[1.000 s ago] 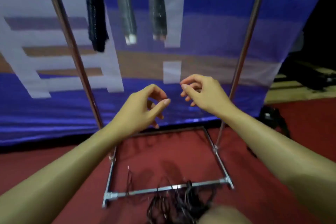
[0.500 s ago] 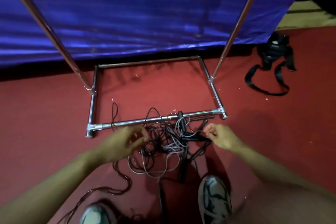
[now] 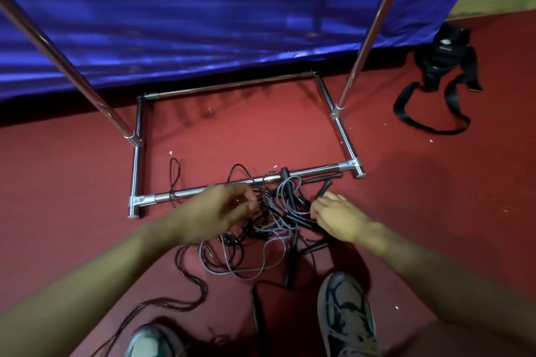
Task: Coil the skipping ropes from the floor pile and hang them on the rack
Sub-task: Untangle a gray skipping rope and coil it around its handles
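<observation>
Red floor [image 3: 87, 182]: tangled black-grey skipping ropes [image 3: 275, 211]; left hand [image 3: 214, 211], right hand [image 3: 339, 219] fingers loosely curled, grip unclear.

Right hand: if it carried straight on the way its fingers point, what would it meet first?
The right hand points left and slightly forward, into the tangled rope pile. It would likely meet the black handles lying just off its fingertips first; they may already be touching, depth is unclear.

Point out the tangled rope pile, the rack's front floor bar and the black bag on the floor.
rope pile [image 3: 278, 220]: head view, grey cords at its middle.
front floor bar [image 3: 316, 171]: head view, bare chrome right of the ropes.
black bag [image 3: 445, 51]: head view, its body.
</observation>
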`<action>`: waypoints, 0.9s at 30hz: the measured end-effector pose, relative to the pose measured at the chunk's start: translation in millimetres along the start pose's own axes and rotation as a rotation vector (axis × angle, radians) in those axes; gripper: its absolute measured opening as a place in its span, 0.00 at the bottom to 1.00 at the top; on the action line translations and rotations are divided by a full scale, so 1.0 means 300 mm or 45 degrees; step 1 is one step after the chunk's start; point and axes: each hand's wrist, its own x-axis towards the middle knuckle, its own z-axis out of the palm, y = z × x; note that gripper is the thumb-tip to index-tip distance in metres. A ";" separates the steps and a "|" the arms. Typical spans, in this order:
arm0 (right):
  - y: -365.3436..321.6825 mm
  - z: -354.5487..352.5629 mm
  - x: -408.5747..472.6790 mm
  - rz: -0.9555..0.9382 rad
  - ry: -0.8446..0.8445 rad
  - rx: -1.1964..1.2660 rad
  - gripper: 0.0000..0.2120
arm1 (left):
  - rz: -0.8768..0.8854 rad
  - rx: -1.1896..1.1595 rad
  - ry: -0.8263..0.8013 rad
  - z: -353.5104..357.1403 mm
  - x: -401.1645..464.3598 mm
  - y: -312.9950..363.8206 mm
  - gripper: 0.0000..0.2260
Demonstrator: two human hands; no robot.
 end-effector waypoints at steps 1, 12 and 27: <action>0.010 -0.012 -0.018 -0.031 -0.119 0.028 0.10 | 0.004 0.024 0.008 -0.012 0.000 0.021 0.05; -0.091 0.139 -0.057 0.333 -0.045 -0.235 0.16 | 0.058 0.160 -0.086 -0.012 -0.069 0.114 0.05; -0.359 -1.221 -0.380 -0.410 0.267 0.419 0.08 | 0.303 0.684 0.206 -0.389 -0.152 0.593 0.18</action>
